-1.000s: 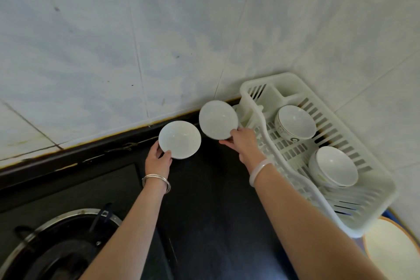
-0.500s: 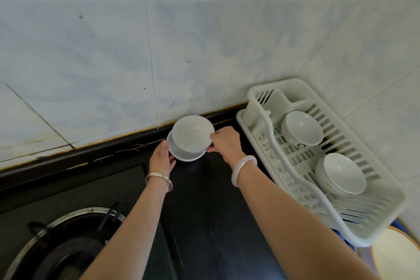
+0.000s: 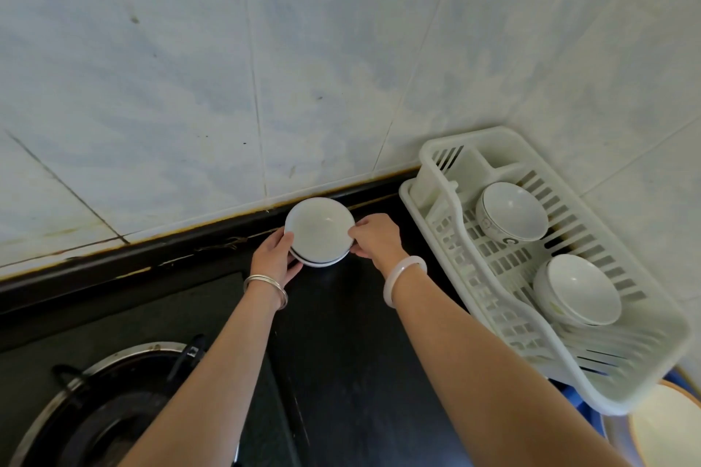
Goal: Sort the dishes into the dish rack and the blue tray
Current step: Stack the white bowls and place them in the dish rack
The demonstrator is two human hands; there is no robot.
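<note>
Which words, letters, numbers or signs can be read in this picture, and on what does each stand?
"C": dark mark, seemingly this letter, on the outer wall of the far bowl in the dish rack; neighbouring marks too blurred to read.
Black burner prong: small pale mark, too small to read.
No other text shows.

Arms outstretched, left hand [image 3: 275,258] and right hand [image 3: 375,239] pinching stacked bowls [image 3: 318,229]
</note>
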